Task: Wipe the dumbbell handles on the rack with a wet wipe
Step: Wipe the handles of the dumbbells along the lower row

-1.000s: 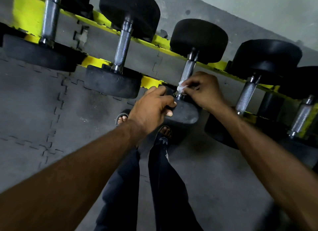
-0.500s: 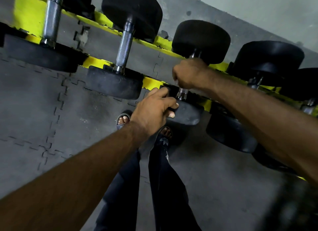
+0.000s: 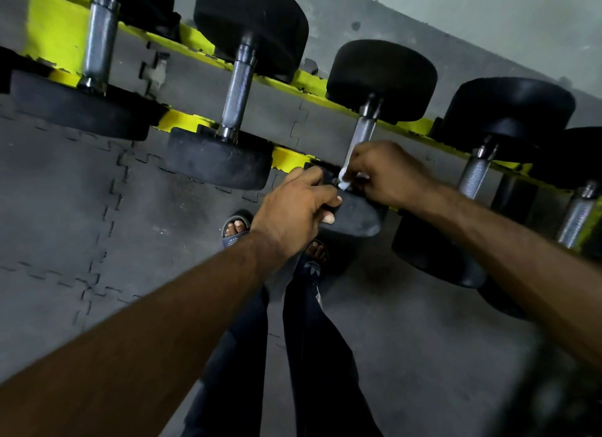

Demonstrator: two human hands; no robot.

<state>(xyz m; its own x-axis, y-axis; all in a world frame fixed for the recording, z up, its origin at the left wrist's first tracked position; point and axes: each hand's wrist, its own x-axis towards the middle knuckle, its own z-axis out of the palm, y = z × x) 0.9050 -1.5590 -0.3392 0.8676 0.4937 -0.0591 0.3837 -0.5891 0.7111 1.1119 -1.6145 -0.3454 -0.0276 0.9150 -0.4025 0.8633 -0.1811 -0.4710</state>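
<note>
Several black dumbbells with knurled steel handles rest on a yellow rack (image 3: 185, 120). My right hand (image 3: 387, 172) is closed around the near end of the middle dumbbell's handle (image 3: 364, 133), pressing a white wet wipe (image 3: 344, 180) against it. Only a small bit of the wipe shows beside my fingers. My left hand (image 3: 293, 205) grips the near black head (image 3: 355, 218) of that same dumbbell, thumb on its face. The far head (image 3: 381, 78) sits against the wall side of the rack.
Neighbouring dumbbell handles stand to the left (image 3: 236, 91) and right (image 3: 474, 176) of the one I hold. Grey interlocking floor mats (image 3: 65, 208) lie below. My legs and sandalled feet (image 3: 236, 226) are under the rack's front edge. A pale wall (image 3: 488, 19) runs behind.
My right hand slid from the far end of the handle back down to its near end, and the white wipe shows again. My left hand stayed on the dumbbell head.
</note>
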